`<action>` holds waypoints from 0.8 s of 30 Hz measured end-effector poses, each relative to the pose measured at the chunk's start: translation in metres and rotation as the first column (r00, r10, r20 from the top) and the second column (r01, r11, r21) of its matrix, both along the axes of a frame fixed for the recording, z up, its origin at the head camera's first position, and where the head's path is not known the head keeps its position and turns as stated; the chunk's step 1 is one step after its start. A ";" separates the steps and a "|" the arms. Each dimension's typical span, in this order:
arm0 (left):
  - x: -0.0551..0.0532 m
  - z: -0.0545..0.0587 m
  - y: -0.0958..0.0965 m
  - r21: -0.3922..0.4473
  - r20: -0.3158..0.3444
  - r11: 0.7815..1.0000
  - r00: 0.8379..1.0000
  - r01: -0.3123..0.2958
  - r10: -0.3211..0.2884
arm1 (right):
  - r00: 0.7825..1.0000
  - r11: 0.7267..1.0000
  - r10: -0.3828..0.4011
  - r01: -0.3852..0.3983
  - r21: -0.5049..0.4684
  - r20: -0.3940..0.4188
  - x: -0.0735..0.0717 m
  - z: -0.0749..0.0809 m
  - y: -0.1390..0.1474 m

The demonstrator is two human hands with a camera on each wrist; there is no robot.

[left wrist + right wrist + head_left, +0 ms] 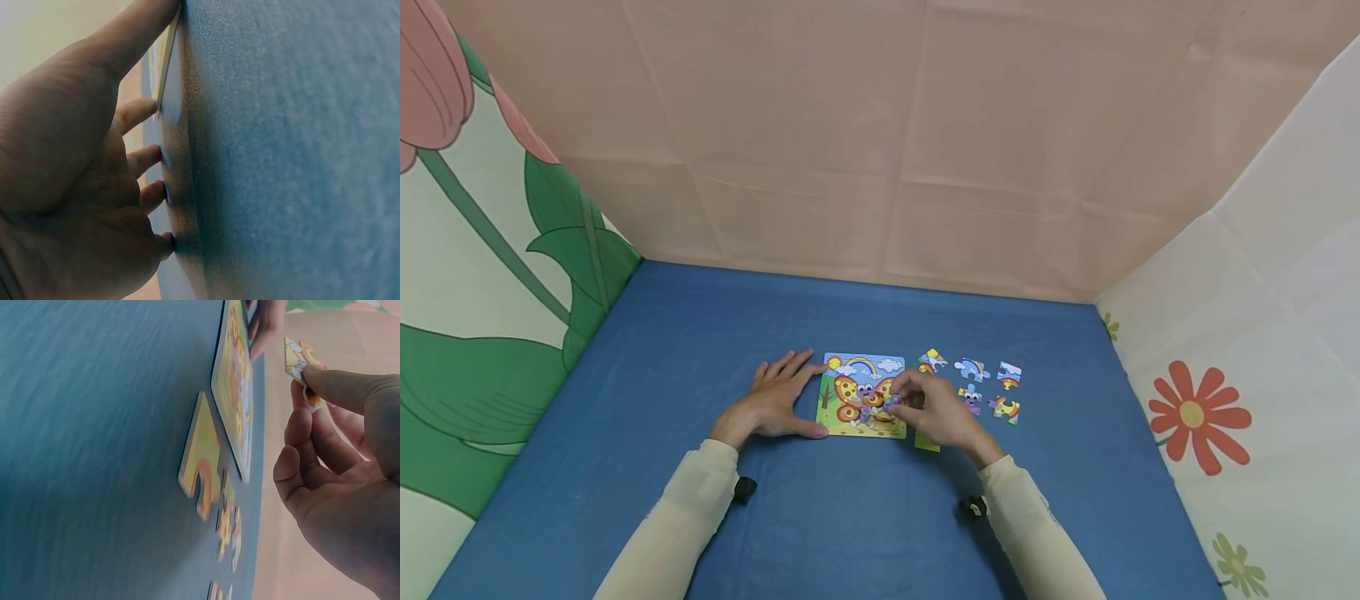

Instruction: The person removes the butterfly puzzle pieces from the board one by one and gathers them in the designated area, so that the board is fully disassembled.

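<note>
A puzzle board [835, 421] with a butterfly, rainbow and sun picture lies on the blue table. Along its left side rests my left hand [778, 400], fingers spread, with the thumb and a fingertip at the board's edge. My right hand [942, 408] is above the board's right part and pinches a puzzle piece [292, 357] between thumb and fingers. In the right wrist view that piece is held up off the table, partly covered by the thumb. A green and yellow corner piece [203, 440] lies flat beside the board, below my right hand.
Several loose pieces lie right of the board, among them a rainbow piece [972, 369], a purple-faced piece [971, 400] and a yellow-red one [1006, 409]. Blue cloth [850, 517] covers the table. Cloth walls stand behind and at both sides, with a red flower [1201, 414] printed right.
</note>
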State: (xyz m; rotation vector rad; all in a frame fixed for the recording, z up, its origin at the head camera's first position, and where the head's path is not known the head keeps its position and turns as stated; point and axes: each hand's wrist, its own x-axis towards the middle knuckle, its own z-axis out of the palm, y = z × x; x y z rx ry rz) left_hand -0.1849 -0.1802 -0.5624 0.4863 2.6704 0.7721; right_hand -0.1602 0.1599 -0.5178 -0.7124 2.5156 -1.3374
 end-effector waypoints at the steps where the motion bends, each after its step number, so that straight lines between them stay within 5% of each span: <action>1: 0.000 0.000 0.000 -0.002 -0.001 1.000 1.000 0.000 0.000 | 1.000 1.000 -0.006 0.006 -0.003 0.002 0.001 0.000 0.003; 13: 0.005 0.010 0.002 -0.010 0.017 1.000 1.000 -0.001 0.001 | 0.994 0.994 -0.108 0.108 -0.004 0.009 0.011 -0.005 0.052; 24: 0.001 0.003 0.002 -0.010 0.007 1.000 1.000 -0.006 0.006 | 0.989 0.989 -0.145 0.145 0.008 0.031 0.021 -0.013 0.094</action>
